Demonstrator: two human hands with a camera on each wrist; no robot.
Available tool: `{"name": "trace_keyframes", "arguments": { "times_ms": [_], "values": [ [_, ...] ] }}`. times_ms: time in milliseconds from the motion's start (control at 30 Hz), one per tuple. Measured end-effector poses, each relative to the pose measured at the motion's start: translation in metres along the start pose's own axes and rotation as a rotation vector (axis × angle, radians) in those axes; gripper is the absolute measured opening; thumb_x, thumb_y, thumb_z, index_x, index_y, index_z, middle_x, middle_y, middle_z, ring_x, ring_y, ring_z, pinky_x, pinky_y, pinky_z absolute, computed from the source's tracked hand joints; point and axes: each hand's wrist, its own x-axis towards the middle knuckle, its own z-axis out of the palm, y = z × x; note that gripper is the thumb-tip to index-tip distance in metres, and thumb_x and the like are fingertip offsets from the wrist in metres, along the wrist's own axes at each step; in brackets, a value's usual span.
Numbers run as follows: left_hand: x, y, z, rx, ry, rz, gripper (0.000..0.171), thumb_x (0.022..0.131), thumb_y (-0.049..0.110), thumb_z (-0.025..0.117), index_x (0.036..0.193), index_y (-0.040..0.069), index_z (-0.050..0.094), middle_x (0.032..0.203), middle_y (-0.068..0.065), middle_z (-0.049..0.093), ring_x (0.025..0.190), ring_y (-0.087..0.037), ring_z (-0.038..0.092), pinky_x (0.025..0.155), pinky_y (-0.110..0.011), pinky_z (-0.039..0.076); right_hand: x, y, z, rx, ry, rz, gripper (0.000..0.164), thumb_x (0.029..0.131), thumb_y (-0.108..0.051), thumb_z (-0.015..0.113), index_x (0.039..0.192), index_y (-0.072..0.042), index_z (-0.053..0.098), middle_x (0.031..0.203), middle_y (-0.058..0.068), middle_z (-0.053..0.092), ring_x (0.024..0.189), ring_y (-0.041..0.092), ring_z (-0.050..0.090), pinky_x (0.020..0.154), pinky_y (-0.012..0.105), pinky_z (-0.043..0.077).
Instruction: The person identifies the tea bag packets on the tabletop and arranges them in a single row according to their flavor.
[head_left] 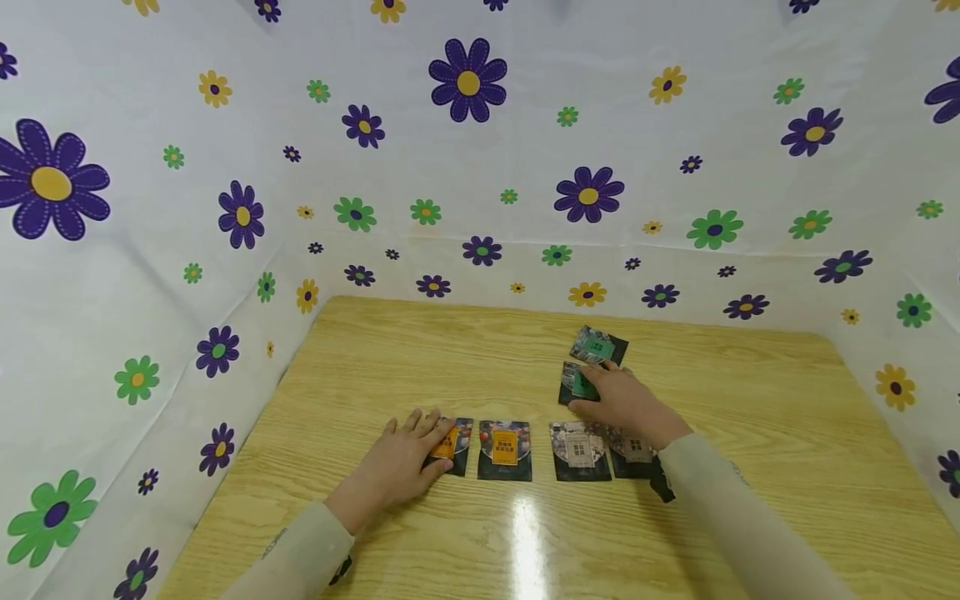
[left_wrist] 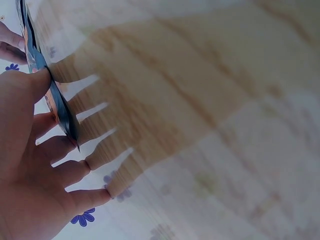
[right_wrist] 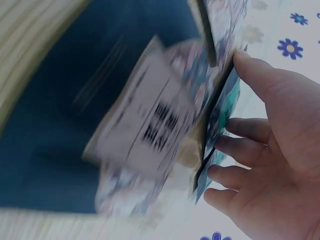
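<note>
- Open tabletop (head_left: pixel 420 358) stretches behind the left orange packet (head_left: pixel 461 446) and the right orange packet (head_left: pixel 505 451), up to the back cloth (head_left: pixel 480 167).
- The near green packet (head_left: pixel 573 383) and far green packet (head_left: pixel 597 346) bound that room on the right.
- A narrow lane divides the right orange packet from the left pale packet (head_left: pixel 580 452).
- The right grip (head_left: pixel 622 400) and sleeve (head_left: pixel 738 508) block entry over the right pale packet (head_left: pixel 633 454).
- The left grip (head_left: pixel 397 461) bars the row's left end.
- Between both sleeves, the front tabletop offers passage.
</note>
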Motion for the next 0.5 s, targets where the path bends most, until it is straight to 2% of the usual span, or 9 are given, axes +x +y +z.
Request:
{"name": "trace_keyframes", "arguments": {
  "times_ms": [100,233,367,500],
  "values": [
    [0.0,0.0,0.0,0.003,0.003,0.001,0.068,0.109,0.056,0.049,0.167,0.023,0.036,0.171,-0.012,0.036,0.157,-0.044,0.034,0.119,-0.072,0.035,-0.006,0.009,-0.004,-0.008,-0.001,0.009,0.081,0.104,-0.048,0.065,0.159,0.006,0.04,0.157,0.032,0.047,0.152,0.058,0.029,0.123,0.073,0.023],
    [0.0,0.0,0.0,0.0,0.013,0.005,0.068,0.109,0.055,0.049,0.167,0.022,0.036,0.17,-0.012,0.037,0.156,-0.044,0.035,0.118,-0.072,0.036,-0.013,0.02,-0.008,-0.007,-0.001,0.018,0.08,0.104,-0.046,0.065,0.157,0.009,0.041,0.155,0.035,0.048,0.148,0.06,0.034,0.119,0.073,0.031],
    [0.0,0.001,0.0,-0.008,0.02,0.009,0.068,0.109,0.055,0.049,0.166,0.021,0.037,0.17,-0.013,0.038,0.156,-0.045,0.036,0.118,-0.072,0.036,-0.02,0.029,-0.011,0.01,-0.004,0.029,0.08,0.104,-0.045,0.065,0.159,0.008,0.039,0.154,0.036,0.048,0.146,0.063,0.035,0.114,0.073,0.038],
    [-0.001,0.001,-0.001,-0.002,0.013,0.008,0.068,0.109,0.055,0.049,0.166,0.021,0.037,0.17,-0.013,0.038,0.156,-0.045,0.035,0.118,-0.072,0.036,-0.025,0.038,-0.014,-0.001,0.003,0.022,0.076,0.105,-0.041,0.066,0.159,0.007,0.04,0.151,0.035,0.052,0.146,0.064,0.034,0.113,0.074,0.038]
  ]
}}
